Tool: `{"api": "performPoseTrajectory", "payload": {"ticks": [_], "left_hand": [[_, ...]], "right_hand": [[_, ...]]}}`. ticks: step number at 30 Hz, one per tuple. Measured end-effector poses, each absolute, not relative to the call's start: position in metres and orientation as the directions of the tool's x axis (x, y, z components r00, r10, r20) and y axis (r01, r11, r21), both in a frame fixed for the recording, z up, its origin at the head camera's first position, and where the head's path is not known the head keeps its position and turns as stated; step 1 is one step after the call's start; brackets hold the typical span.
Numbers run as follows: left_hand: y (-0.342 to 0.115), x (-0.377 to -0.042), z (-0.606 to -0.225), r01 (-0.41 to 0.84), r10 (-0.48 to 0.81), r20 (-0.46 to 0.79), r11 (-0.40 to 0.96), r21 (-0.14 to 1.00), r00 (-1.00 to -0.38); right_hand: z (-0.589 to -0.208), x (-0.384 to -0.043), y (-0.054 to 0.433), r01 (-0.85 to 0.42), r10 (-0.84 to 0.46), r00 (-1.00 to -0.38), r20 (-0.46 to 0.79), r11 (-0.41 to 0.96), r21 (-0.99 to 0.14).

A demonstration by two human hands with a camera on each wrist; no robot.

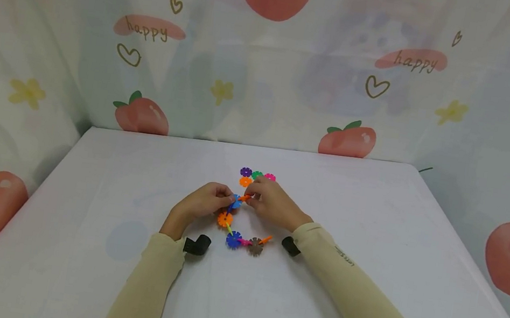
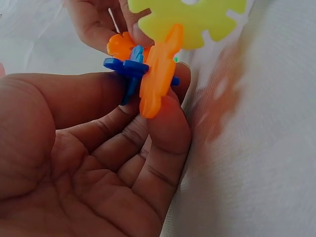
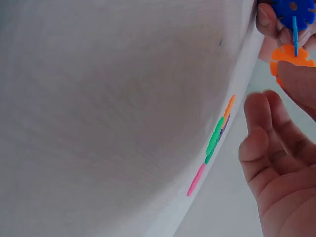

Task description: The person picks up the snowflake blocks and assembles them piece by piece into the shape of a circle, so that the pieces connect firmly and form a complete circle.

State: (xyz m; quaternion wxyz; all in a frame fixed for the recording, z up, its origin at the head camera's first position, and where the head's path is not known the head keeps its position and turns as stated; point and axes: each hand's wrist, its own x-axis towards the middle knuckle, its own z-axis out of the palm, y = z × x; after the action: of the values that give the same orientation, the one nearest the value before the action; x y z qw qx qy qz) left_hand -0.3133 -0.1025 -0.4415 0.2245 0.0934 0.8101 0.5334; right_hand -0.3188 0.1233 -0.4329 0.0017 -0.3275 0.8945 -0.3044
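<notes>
Notched plastic snowflake discs are joined slot to slot in a curved, colourful chain. Between thumb and fingers, my left hand (image 1: 202, 200) pinches the chain near its dark blue disc (image 2: 121, 67); an orange disc (image 2: 157, 81) and a yellow-green disc (image 2: 197, 24) adjoin there. My right hand (image 1: 278, 205) pinches an orange disc (image 3: 290, 59) by its edge, against the light blue disc (image 3: 296, 37). Whether its slot is fully seated cannot be told. The chain's other end holds a blue disc (image 1: 234, 240), a pink disc (image 1: 245, 243), a grey-brown disc (image 1: 255, 246) and another orange disc (image 1: 266, 240).
Just beyond my hands lie loose discs: purple (image 1: 246, 172), green (image 1: 257, 174), pink (image 1: 270, 177) and orange (image 1: 245, 181). They lie on a white-covered table (image 1: 353, 194), with a printed curtain (image 1: 268, 63) behind. Black wrist cameras (image 1: 197, 245) hang under both forearms.
</notes>
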Motion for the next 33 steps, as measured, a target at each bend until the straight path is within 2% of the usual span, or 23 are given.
{"api": "performPoseTrajectory", "payload": {"ticks": [6,11,16,24,33], "left_hand": [[-0.1017,-0.3153,-0.4420,-0.090,0.390,-0.278,0.436,0.895,-0.878],[-0.1022,-0.3151,-0.4396,-0.109,0.382,-0.294,0.437,0.893,-0.876],[-0.1037,-0.3151,-0.4392,-0.109,0.381,-0.291,0.433,0.895,-0.877],[-0.1036,-0.3157,-0.4412,-0.116,0.398,-0.288,0.404,0.907,-0.871],[-0.1049,-0.3153,-0.4428,-0.066,0.423,-0.250,0.403,0.913,-0.871]], "right_hand": [[-0.4315,-0.3204,0.1299,-0.572,-0.591,-0.783,0.196,0.557,-0.602],[-0.4275,-0.3217,0.1321,-0.565,-0.599,-0.785,0.156,0.590,-0.577],[-0.4252,-0.3216,0.1294,-0.585,-0.625,-0.773,0.111,0.634,-0.506],[-0.4286,-0.3207,0.1274,-0.626,-0.648,-0.749,0.143,0.618,-0.475],[-0.4258,-0.3199,0.1279,-0.636,-0.648,-0.742,0.172,0.600,-0.485]]}}
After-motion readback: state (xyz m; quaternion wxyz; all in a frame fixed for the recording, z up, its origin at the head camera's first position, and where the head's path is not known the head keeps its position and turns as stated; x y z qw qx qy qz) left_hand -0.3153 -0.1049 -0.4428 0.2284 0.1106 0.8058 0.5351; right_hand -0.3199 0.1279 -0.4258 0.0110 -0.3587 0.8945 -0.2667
